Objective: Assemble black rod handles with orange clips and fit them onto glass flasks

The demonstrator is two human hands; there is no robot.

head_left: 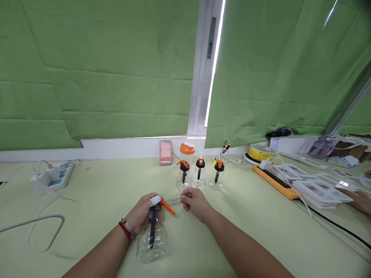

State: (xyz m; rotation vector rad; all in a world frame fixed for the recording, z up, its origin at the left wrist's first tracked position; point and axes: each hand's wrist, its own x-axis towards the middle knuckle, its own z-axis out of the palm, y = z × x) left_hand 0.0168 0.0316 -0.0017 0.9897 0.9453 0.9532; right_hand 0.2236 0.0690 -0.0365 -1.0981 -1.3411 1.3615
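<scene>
My left hand [142, 212] is closed round the neck of a clear glass bottle [152, 243], which tilts with its base toward me. A black stem [152, 227] runs down inside the bottle from its dark top. An orange lever [168, 207] sticks out beside the neck. White material [155, 200] covers the tip of my left thumb. My right hand [194, 201] pinches the far end of a thin metal rod [173, 199], whose other end meets the bottle's top. Behind my hands stand three similar bottles with black and orange tops: left [183, 175], middle [199, 173] and right [217, 175].
An orange-lidded cup [187, 152] and a phone [165, 152] stand by the wall. At left are a power strip [59, 175] and a loose cable [58, 231]. An orange-black power strip [274, 182] and white panels [314, 189] lie right, near another person's hand [358, 200].
</scene>
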